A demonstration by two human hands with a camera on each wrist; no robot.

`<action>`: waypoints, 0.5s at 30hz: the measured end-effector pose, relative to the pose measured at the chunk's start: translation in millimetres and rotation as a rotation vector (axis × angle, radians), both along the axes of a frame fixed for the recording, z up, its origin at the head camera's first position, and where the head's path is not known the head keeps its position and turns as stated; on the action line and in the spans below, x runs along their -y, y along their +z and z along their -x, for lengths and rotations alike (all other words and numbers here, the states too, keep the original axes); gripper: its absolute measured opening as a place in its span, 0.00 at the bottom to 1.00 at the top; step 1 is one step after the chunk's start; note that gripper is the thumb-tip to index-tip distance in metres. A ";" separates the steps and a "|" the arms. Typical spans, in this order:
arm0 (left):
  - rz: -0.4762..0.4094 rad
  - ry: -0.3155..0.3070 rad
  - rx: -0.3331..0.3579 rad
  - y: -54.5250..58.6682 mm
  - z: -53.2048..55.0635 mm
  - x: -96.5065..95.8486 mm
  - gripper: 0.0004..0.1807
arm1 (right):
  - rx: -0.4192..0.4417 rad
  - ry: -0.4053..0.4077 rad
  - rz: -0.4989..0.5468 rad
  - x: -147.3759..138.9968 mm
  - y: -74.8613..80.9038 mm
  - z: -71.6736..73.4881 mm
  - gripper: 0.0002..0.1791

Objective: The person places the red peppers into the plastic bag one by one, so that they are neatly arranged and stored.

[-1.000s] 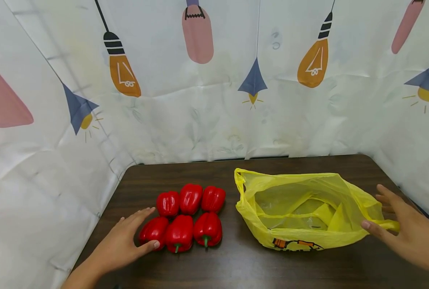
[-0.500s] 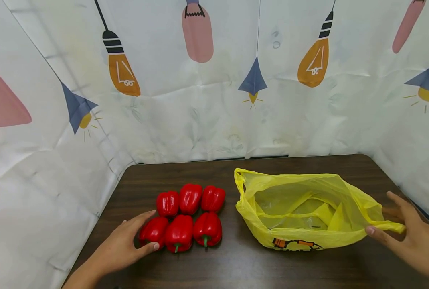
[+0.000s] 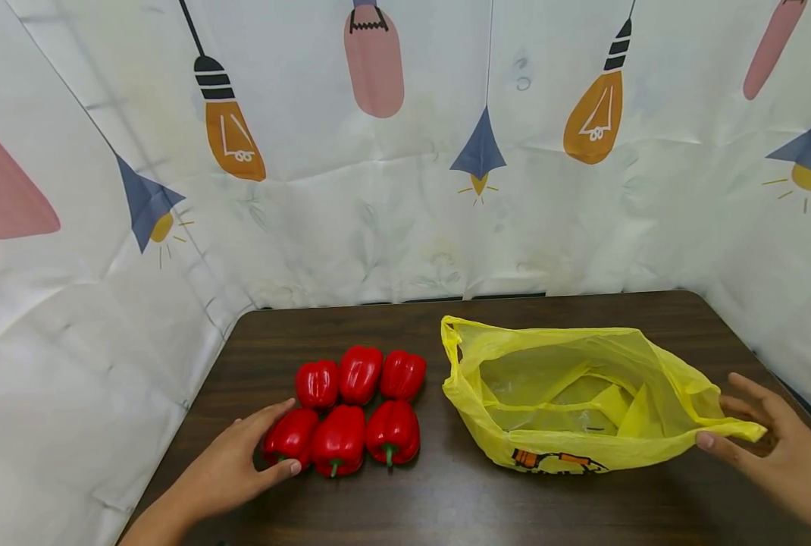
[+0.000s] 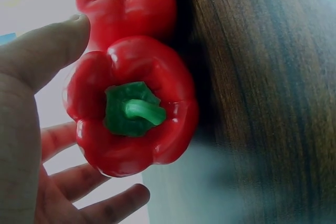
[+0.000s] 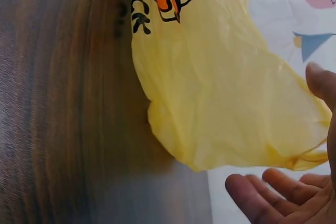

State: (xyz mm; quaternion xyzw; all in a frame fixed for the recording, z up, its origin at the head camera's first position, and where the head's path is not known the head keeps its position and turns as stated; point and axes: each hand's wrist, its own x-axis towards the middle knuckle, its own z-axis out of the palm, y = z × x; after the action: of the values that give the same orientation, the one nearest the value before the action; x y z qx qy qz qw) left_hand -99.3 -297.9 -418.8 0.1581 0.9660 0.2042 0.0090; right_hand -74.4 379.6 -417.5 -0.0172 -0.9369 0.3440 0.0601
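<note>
Several glossy red bell peppers with green stems sit in two rows on the left of the dark table. My left hand is beside the front-left bell pepper, thumb in front of it and fingers spread along its far side. In the left wrist view, that bell pepper lies within the spread hand. A yellow plastic bag stands with its mouth wide on the right. My right hand is at its right handle, which passes between thumb and fingers. In the right wrist view, those fingers are apart.
Dark wood-grain tabletop runs under everything. White cloth printed with lamps and bulbs hangs behind the table and at both sides. The bag's left handle stands up near the back row of peppers.
My right hand has shifted slightly right and down, and the bag's right handle has stretched a little rightward. My left hand has dipped slightly beside the front-left pepper. The peppers stay in place.
</note>
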 end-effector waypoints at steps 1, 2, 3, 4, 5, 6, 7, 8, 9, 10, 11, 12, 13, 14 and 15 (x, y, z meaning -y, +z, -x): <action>-0.001 0.000 0.002 -0.4 0.0 0.2 0.48 | 0.028 0.007 -0.005 -0.6 -0.5 0.2 0.57; -0.001 0.000 0.006 -0.8 0.1 0.3 0.48 | 0.058 0.015 -0.021 -1.0 -0.5 0.3 0.57; -0.002 0.000 0.011 -1.2 0.1 0.4 0.48 | 0.088 0.027 -0.037 -1.1 -0.4 0.3 0.56; -0.003 0.001 0.014 -1.5 0.1 0.5 0.48 | 0.113 0.040 -0.045 -1.0 -0.3 0.3 0.55; -0.005 0.001 0.018 -1.9 0.1 0.5 0.48 | 0.137 0.056 -0.049 -0.9 -0.4 0.3 0.53; -0.006 0.002 0.021 -2.2 0.1 0.6 0.48 | 0.167 0.072 -0.040 0.0 -0.2 0.3 0.52; -0.007 0.001 0.022 -2.5 0.0 0.6 0.48 | 0.184 0.094 -0.029 1.0 -0.5 0.3 0.50; -0.007 0.001 0.023 -2.6 -0.1 0.6 0.48 | 0.196 0.113 -0.017 2.9 -0.6 0.0 0.48; -0.008 0.001 0.023 -2.7 -0.1 0.4 0.48 | 0.206 0.127 0.007 5.4 -0.5 -0.3 0.46; -0.008 0.001 0.021 -2.6 -0.3 0.3 0.48 | 0.215 0.134 0.027 7.5 -0.2 -0.3 0.45; -0.008 0.000 0.019 -2.4 -0.5 0.0 0.48 | 0.228 0.134 0.035 9.8 0.8 0.1 0.44; -0.007 0.000 0.018 -2.3 -0.6 -0.2 0.47 | 0.230 0.129 0.032 11.9 2.0 0.4 0.44; -0.006 -0.001 0.017 -2.1 -0.6 -0.5 0.47 | 0.232 0.115 0.023 13.5 3.1 0.3 0.45; -0.005 -0.002 0.017 -2.1 -0.6 -0.8 0.47 | 0.244 0.090 0.011 14.8 4.9 0.2 0.46; -0.004 -0.004 0.019 -2.0 -0.6 -1.0 0.47 | 0.255 0.062 -0.004 15.4 6.4 0.1 0.48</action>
State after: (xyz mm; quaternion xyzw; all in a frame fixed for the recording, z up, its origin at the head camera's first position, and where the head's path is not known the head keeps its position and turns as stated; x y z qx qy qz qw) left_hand -98.7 -296.9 -420.9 0.1579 0.9652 0.2076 0.0185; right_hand -74.5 364.2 -411.1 -0.0318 -0.9376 0.3391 -0.0702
